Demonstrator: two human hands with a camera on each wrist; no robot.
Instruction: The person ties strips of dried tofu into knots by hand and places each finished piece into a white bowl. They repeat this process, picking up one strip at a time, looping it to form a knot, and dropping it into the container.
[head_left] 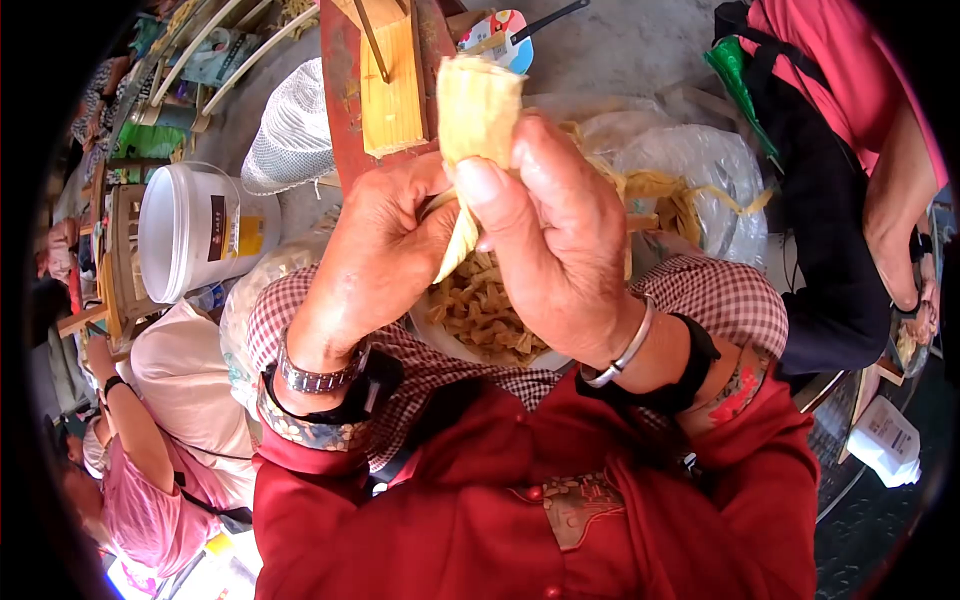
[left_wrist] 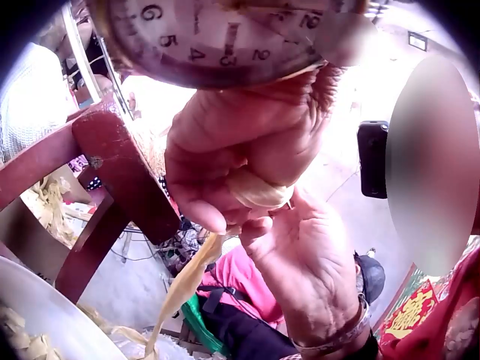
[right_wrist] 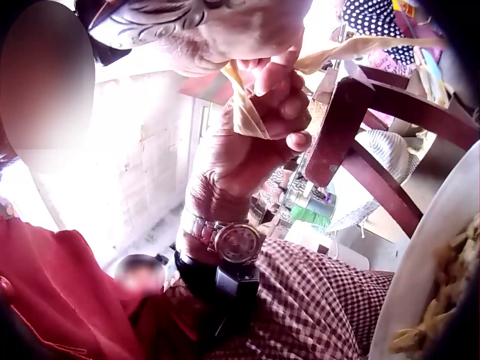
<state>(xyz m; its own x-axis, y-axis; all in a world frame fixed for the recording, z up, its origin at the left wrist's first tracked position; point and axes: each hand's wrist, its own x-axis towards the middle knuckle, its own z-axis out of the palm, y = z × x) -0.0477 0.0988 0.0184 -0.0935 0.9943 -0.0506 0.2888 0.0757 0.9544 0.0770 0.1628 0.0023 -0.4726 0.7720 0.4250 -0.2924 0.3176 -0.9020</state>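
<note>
Both hands meet in front of the chest over a pale yellow flat strip [head_left: 480,105], which looks like dried husk or leaf. My right hand [head_left: 565,240] pinches it between thumb and forefinger, its broad blunt end standing up above the fingertips. Curled fingers of my left hand [head_left: 375,235] hold the same strip from the other side, and a narrow twisted end slants down between the hands. A longer tail [left_wrist: 187,285] trails below the fingers in the left wrist view. Under the hands, a white bowl [right_wrist: 397,292] on the lap holds many curled brownish strips [head_left: 480,310].
Ahead is a red wooden bench [head_left: 345,100] with a wooden block [head_left: 390,100] on it. A white bucket [head_left: 165,235] and a mesh hat [head_left: 295,130] are at left. Clear plastic [head_left: 735,170] with more strips [head_left: 680,215] lies at right. Other people sit on both sides.
</note>
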